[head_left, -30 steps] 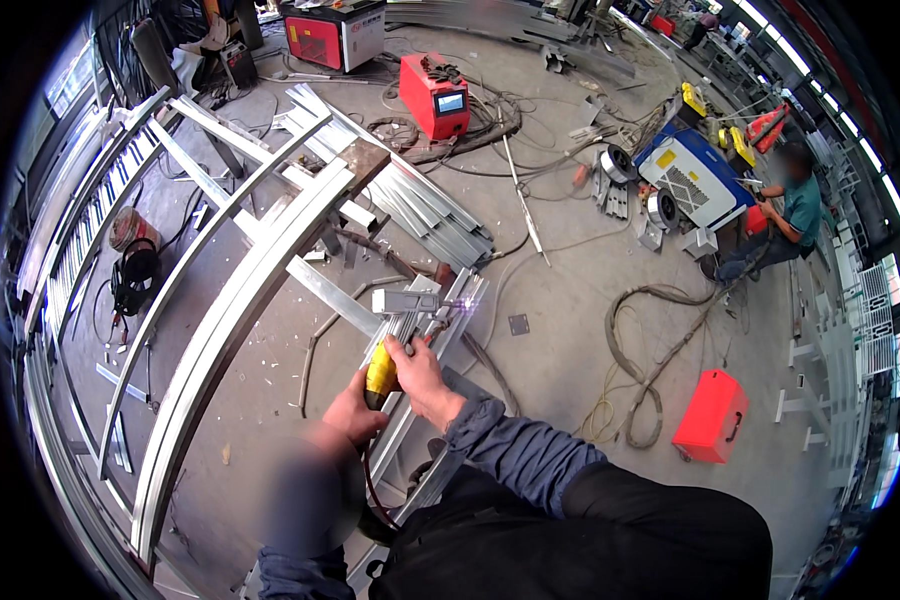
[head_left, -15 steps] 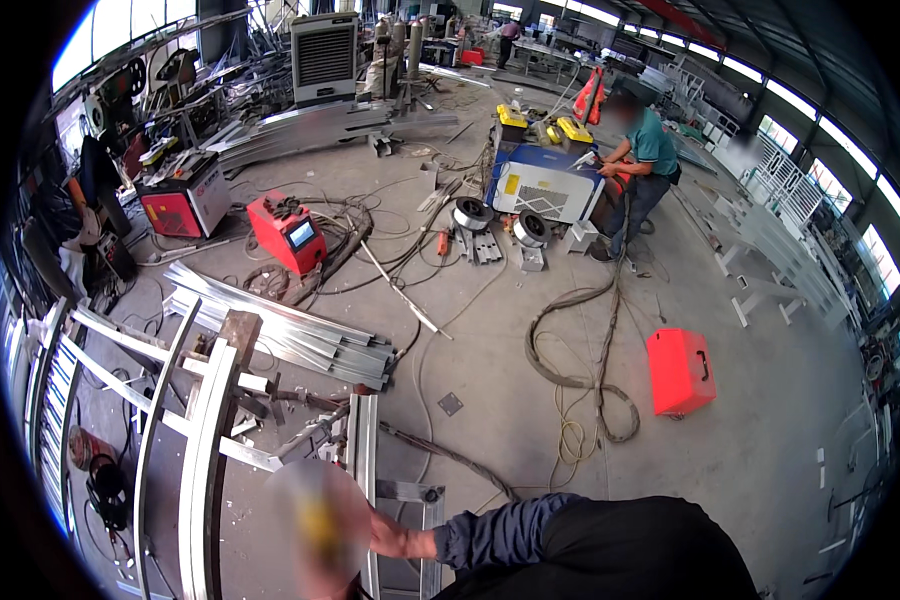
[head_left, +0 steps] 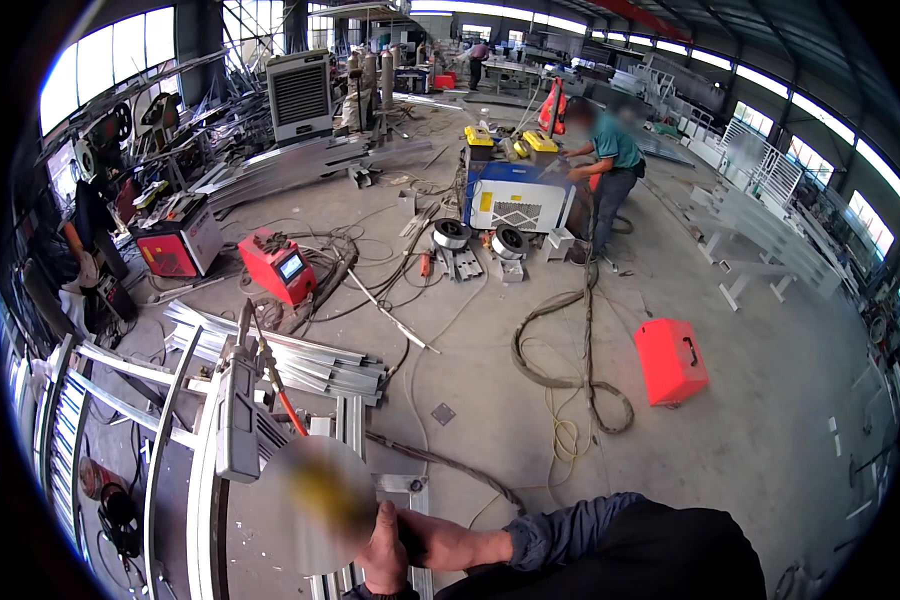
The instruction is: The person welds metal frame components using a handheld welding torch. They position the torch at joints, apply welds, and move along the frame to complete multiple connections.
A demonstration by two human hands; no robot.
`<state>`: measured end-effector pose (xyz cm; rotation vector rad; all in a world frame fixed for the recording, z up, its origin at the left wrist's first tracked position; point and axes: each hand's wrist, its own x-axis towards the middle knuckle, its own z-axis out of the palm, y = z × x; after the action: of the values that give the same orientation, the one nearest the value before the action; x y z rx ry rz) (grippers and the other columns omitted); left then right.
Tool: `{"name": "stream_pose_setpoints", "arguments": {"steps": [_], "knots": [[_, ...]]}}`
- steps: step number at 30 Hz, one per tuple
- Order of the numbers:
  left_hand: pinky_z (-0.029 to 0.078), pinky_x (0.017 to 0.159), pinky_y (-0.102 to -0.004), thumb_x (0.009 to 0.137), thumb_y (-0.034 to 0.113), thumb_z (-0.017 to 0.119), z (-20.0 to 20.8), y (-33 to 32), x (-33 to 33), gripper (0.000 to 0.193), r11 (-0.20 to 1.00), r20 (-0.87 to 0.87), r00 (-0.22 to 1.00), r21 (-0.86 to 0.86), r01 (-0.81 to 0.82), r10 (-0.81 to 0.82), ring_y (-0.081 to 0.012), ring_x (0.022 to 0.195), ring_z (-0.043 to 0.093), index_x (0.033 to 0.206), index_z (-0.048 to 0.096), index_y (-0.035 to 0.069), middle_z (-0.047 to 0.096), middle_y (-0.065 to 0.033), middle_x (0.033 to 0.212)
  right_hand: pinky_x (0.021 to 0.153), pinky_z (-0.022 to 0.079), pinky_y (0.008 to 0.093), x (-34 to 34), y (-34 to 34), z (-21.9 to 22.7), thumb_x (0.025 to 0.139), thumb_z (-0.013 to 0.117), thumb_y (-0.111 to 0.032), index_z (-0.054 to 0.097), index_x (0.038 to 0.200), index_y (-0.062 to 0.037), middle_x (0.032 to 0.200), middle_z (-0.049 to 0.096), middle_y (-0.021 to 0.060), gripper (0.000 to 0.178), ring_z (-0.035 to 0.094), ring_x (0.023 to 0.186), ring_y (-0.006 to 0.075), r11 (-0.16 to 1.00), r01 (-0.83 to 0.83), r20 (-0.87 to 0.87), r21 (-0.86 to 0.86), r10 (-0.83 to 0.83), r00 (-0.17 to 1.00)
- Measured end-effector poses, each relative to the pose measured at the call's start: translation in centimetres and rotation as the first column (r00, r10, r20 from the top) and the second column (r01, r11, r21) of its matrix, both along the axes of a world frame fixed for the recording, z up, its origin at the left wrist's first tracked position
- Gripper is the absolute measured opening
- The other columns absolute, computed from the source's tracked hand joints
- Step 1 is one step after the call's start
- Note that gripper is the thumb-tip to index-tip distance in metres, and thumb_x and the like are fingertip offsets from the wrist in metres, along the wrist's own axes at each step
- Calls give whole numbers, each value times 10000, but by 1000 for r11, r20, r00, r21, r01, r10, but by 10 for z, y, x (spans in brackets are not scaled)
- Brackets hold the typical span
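Observation:
At the lower middle my right hand (head_left: 455,543) is closed round a dark part, its dark-blue sleeve coming from the right. My left hand (head_left: 383,558) is against it, thumb up and fingers curled; what it grips is hidden. A round blurred patch with yellow in it covers the area just left of both hands. Beyond that patch stands a grey, box-bodied welding gun (head_left: 238,425) with a narrow tip and an orange-red tube (head_left: 288,402) alongside. It appears in front of a pale metal post (head_left: 202,525) of a frame. The patch hides how hands and gun join.
Metal bars (head_left: 300,360) lie beyond the frame, near a red machine with a screen (head_left: 278,268). A red case (head_left: 672,362) stands on the right, with cables (head_left: 560,375) looping nearby. Farther off, a co-worker (head_left: 610,160) stands at a blue-and-white machine (head_left: 518,195).
My left hand has come into sight against my right. The grey welding gun now stands higher and farther left, over the frame's post. The view has shifted slightly.

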<state>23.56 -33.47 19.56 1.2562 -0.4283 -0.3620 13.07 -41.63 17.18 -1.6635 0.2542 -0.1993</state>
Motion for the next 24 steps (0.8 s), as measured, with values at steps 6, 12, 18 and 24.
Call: {"name": "stream_pose_setpoints", "arguments": {"steps": [6, 12, 18, 24], "knots": [[487, 1164, -487, 1030, 295, 721, 8, 57, -21, 725, 778, -145, 771, -233, 583, -621, -342, 1318, 646, 1596, 365, 14, 651, -180, 1348, 1070, 522, 377, -96, -21, 23, 876, 720, -74, 498, 1574, -43, 1359, 698, 184, 733, 685, 1261, 270, 983, -101, -165, -153, 75, 983], [518, 1095, -367, 1122, 388, 634, -21, 95, -64, 628, 654, -402, 527, -320, 685, -749, -192, 1307, 630, 1592, 446, 16, 602, -101, 1482, 852, 591, 342, -152, -23, 76, 877, 808, -210, 680, 1408, -60, 1053, 801, 115, 566, 778, 937, 199, 939, -173, -453, -296, 22, 891], [539, 1085, -424, 1127, 509, 574, -61, 105, -88, 623, 508, -654, 161, -385, 770, -740, -270, 1278, 687, 1598, 479, 113, 609, -126, 1527, 750, 587, 379, -156, -34, 108, 823, 805, -219, 744, 1284, -96, 907, 783, 131, 482, 764, 799, 262, 822, -382, -636, -422, 32, 771], [543, 1048, -421, 1128, 584, 512, -132, 104, -89, 644, 521, -748, 92, -363, 772, -657, -247, 1262, 684, 1585, 490, 131, 663, -76, 1490, 778, 579, 507, -119, -62, 81, 803, 816, -305, 714, 1267, -129, 947, 767, 172, 506, 741, 899, 401, 438, -654, -712, -617, 43, 701]]}}
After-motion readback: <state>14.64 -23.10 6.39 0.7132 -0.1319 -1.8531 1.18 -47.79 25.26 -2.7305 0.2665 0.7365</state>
